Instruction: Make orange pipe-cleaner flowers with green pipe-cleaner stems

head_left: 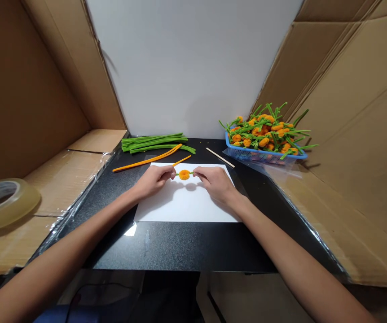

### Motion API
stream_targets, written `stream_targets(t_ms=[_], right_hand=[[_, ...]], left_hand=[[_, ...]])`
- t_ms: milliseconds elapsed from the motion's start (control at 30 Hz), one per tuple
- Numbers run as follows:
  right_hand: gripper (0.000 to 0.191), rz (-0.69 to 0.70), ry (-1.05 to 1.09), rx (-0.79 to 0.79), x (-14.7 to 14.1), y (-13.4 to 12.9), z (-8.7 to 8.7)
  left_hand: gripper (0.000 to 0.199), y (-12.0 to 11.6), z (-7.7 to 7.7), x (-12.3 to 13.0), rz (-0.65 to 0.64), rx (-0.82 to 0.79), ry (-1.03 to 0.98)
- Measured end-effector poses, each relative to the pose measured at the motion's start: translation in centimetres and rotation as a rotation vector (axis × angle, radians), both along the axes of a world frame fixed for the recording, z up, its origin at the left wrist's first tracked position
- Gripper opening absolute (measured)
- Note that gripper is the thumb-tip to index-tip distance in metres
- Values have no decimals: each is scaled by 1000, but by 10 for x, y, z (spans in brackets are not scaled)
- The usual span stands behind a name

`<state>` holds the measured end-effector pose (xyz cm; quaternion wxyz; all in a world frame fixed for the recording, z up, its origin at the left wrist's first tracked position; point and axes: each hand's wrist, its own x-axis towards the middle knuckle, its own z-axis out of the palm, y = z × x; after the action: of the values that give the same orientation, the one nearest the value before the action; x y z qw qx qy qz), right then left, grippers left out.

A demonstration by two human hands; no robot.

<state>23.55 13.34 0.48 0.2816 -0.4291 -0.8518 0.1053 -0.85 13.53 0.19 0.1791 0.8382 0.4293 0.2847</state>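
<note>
Head cam, center of frame: the left hand [153, 180] and right hand [215, 183] are both pinching, fingers closed, a fuzzy orange pipe-cleaner flower [184, 175] just above a white paper sheet [183, 206]. Loose green pipe cleaners [153, 143] are lying upper center, and a blue plastic basket [264, 154] of orange-and-green flowers is sitting right.

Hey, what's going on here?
A person holds an orange pipe-cleaner flower by its green stem, between their left hand and right hand, over white paper. Loose green pipe cleaners and orange pipe cleaners lie beyond the paper on a black table, near a thin stick. A blue basket to the right is piled with similar flowers.
</note>
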Motion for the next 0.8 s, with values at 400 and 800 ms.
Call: stream_targets(t_ms=[400, 800], right_hand=[[30, 221, -57, 72, 21, 12, -8], [21, 157, -36, 32, -12, -11, -1]], left_hand=[[29, 7, -2, -12, -144, -83, 19], [43, -18, 2, 10, -140, -58, -139]])
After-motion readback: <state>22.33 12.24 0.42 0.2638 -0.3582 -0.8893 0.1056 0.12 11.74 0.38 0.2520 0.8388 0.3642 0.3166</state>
